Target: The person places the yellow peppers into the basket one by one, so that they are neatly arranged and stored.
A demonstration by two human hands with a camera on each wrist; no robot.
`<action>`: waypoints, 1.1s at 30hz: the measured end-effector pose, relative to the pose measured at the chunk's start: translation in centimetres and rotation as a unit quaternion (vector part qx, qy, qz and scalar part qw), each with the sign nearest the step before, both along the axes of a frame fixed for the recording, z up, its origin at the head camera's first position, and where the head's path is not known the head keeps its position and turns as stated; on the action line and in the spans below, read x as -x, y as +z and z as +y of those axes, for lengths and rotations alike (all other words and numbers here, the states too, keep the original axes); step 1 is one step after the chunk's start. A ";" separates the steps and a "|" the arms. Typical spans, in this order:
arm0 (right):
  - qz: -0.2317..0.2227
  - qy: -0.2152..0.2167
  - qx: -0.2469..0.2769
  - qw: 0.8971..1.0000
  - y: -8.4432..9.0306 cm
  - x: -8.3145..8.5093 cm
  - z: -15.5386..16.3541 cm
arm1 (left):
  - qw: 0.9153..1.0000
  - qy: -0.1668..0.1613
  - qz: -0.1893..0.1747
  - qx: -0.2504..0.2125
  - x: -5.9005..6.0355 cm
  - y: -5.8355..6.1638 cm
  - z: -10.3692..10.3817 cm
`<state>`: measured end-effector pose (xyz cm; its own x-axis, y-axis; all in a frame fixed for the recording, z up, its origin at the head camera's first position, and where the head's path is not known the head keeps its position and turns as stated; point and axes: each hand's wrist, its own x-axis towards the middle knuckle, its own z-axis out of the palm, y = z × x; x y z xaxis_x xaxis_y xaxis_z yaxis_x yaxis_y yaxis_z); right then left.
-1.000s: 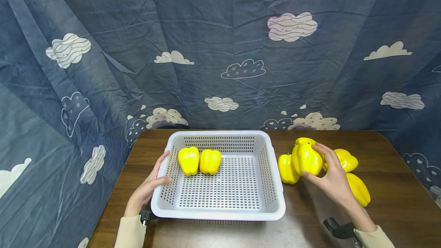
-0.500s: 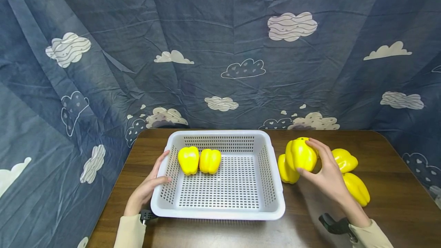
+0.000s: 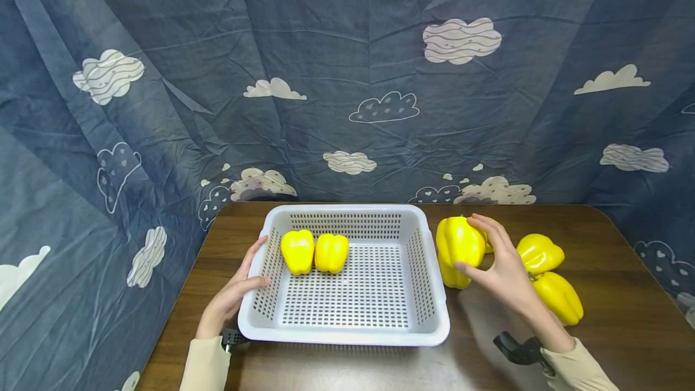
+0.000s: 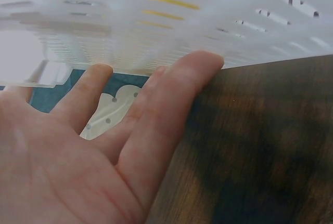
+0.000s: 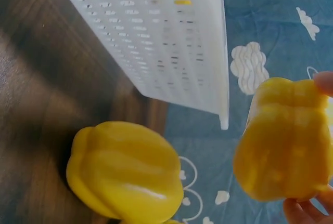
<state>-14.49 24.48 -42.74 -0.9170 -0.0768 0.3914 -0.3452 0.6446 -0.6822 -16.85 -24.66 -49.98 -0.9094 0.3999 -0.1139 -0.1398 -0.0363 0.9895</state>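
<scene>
Leftward since the earlier frame, the right hand [image 3: 502, 270] carries a glossy, ribbed yellow pepper [image 3: 460, 242], fingers curled around it, just right of the white basket [image 3: 347, 330]; the left hand [image 3: 230, 300] rests flat against the basket's left wall.

Just left of the right hand [image 3: 502, 270] and the held pepper [image 3: 460, 241] stands the basket's right wall [image 3: 420, 258] – passable only over its rim. Beyond it the basket floor [image 3: 364, 288] lies bare, with two peppers [image 3: 314, 252] far left. Under the held one sits another pepper [image 3: 453, 276] (partly hidden); two more [image 3: 548, 276] crowd the hand's right – bare table [image 3: 613, 246] past them
</scene>
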 end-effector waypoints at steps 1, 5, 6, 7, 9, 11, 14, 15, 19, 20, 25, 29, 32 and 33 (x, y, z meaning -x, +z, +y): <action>-0.001 0.002 -0.001 1.000 0.1 0.0 -0.1 | 1.000 0.000 -0.001 0.000 0.0 0.0 0.0; -0.002 0.009 -0.004 1.000 0.3 -0.1 -0.5 | 1.000 0.000 -0.003 -0.002 0.0 0.0 0.0; -0.002 0.011 -0.004 1.000 0.3 -0.1 -0.7 | 1.000 0.001 -0.003 -0.001 0.0 -0.1 0.0; -0.003 0.013 -0.004 1.000 0.4 -0.1 -0.8 | 1.000 0.001 -0.003 -0.001 0.0 -0.1 0.0; -0.005 0.017 -0.005 1.000 0.5 -0.1 -1.0 | 1.000 0.001 -0.003 0.000 -0.1 -0.1 0.0; -0.012 0.020 -0.005 1.000 0.6 -0.2 -1.3 | 1.000 0.002 -0.002 0.001 -0.1 -0.1 0.0; -0.023 0.023 -0.008 0.999 0.6 -0.3 -1.7 | 1.000 0.004 -0.001 0.000 -0.1 -0.1 0.0; -0.028 0.024 -0.008 0.999 0.6 -0.3 -1.8 | 1.000 0.004 -0.001 0.001 -0.1 -0.2 0.0; -0.032 0.027 -0.010 0.999 0.7 -0.4 -2.0 | 1.000 0.004 0.001 0.001 -0.1 -0.2 0.0; -0.033 0.029 -0.010 0.999 0.7 -0.4 -2.0 | 1.000 0.004 0.001 0.001 -0.1 -0.2 0.1; -0.034 0.041 -0.008 0.999 1.0 -0.3 -2.3 | 1.000 0.004 0.001 0.001 -0.1 -0.2 0.1; -0.028 0.054 -0.004 0.998 1.1 -0.2 -2.6 | 1.000 0.006 0.000 -0.001 0.0 -0.2 0.0; -0.021 0.064 0.002 0.998 1.2 0.0 -2.9 | 1.000 0.008 -0.002 -0.001 0.0 -0.1 0.0; -0.019 0.068 0.004 0.997 1.2 0.0 -3.0 | 1.000 0.008 -0.002 -0.001 0.0 -0.1 0.0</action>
<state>-14.52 21.45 -41.53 -0.9124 -0.1987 0.3579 -0.4031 0.5883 -0.7010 -16.86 -24.62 -50.08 -0.9155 0.3851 -0.1164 -0.1426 -0.0401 0.9890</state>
